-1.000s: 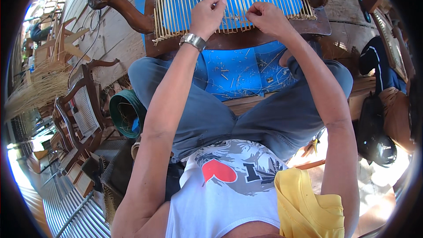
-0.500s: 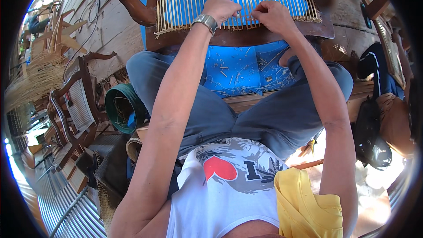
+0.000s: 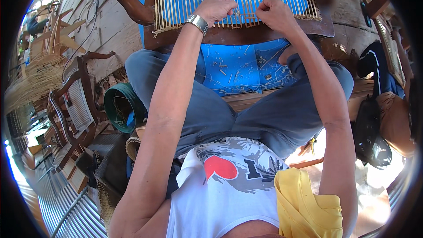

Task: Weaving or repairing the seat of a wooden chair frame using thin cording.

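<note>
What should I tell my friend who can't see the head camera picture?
A curled left hand and curled right hand are close together at pale cane strands strung across a dark wooden seat frame. A blue sheet littered with scraps lies beneath, and a green bucket is off to the left.

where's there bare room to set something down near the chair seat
Planks between the carved leg and the coiled cable look bare. The blue sheet between the knees is littered with scraps. Crowded: the left side, with the bucket and chairs, and just beyond the front rail, where the left hand and right hand are.
</note>
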The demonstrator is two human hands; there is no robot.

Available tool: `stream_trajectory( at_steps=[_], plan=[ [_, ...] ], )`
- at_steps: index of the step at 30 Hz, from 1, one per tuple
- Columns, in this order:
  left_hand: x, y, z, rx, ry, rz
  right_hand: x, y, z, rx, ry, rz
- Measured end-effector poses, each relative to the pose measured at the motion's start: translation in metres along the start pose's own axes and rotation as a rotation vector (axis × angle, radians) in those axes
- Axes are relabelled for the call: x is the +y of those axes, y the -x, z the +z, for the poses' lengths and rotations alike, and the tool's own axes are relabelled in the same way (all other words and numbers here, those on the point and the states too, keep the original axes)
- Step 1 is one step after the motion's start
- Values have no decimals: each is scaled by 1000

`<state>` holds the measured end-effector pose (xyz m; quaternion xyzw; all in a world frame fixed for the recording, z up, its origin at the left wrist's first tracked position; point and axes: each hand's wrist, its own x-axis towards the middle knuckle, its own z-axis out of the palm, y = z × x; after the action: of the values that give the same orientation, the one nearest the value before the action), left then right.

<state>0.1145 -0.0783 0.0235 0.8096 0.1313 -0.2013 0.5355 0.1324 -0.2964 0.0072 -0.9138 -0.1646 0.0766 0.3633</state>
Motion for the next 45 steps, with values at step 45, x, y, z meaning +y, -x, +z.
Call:
stream_trajectory(
  at_steps=[45],
  plan=[
    [5,12,-7,82,-15,29,-8,-4,8,-114,1,-103]
  ],
)
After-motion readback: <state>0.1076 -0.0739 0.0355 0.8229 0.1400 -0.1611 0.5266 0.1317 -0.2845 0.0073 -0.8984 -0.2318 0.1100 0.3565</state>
